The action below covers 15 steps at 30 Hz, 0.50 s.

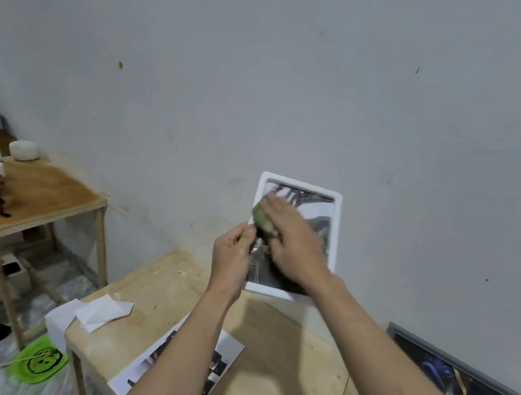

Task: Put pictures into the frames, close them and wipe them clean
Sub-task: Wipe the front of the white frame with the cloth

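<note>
Taking the white frame point(333, 231) as landmark, held upright above the worktop point(284, 368) near the wall: at its left edge the left hand point(230, 258) curls thumb and fingers round the rim, steadying it. On its glazed front, the right hand point(293, 238) lies with fingers fairly straight, pressing a green cloth point(261, 215) to the picture. Below and left of the frame, a loose printed picture point(223, 361) lies flat; lower right, a grey frame point(462, 368) leans against the wall. The frame looks light and stiff, its front probably slippery and fragile, so edges are best for gripping.
</note>
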{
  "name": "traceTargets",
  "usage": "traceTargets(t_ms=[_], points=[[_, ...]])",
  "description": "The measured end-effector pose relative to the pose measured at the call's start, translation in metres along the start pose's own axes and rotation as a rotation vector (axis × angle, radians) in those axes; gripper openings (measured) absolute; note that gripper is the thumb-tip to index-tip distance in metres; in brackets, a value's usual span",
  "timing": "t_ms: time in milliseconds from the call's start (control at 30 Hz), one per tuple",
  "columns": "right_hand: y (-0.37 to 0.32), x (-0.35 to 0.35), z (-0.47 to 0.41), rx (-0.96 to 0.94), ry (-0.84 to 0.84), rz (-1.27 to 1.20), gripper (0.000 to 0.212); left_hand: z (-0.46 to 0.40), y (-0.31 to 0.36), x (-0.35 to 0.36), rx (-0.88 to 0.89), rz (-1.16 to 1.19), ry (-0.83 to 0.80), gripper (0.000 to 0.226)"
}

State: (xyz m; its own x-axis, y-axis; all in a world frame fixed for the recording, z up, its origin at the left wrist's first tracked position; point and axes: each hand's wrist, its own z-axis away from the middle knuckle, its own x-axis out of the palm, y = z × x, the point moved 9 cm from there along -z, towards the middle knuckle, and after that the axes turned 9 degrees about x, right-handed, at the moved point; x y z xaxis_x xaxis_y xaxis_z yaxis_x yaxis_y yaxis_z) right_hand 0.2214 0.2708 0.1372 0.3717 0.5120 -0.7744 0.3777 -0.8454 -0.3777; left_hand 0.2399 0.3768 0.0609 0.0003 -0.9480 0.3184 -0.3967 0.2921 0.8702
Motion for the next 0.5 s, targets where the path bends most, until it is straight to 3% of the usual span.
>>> traceTargets(t_ms=[167, 300, 333, 367, 433, 500], points=[[-0.012, 0.047, 0.043, -0.048, -0.271, -0.085, 0.064, -0.001, -0.021, -0.035, -0.113, 0.033, 0.228, 0.024], [-0.005, 0.05, 0.054, 0.028, -0.581, -0.001, 0.061, 0.002, -0.031, -0.043, -0.107, -0.101, 0.219, 0.024], [-0.004, 0.039, 0.049, 0.078, -0.584, -0.043, 0.059, 0.002, -0.034, -0.042, -0.109, -0.114, 0.19, 0.03], [-0.001, 0.023, 0.037, 0.128, -0.505, -0.081, 0.057, 0.003, -0.034, -0.041, -0.107, -0.114, 0.161, 0.036], [0.011, -0.026, 0.002, 0.178, -0.149, -0.11, 0.056, 0.006, -0.03, -0.038, -0.083, -0.117, 0.114, 0.037], [0.02, -0.058, -0.02, 0.114, 0.122, 0.008, 0.053, 0.006, -0.02, -0.034, -0.034, -0.138, 0.084, 0.037]])
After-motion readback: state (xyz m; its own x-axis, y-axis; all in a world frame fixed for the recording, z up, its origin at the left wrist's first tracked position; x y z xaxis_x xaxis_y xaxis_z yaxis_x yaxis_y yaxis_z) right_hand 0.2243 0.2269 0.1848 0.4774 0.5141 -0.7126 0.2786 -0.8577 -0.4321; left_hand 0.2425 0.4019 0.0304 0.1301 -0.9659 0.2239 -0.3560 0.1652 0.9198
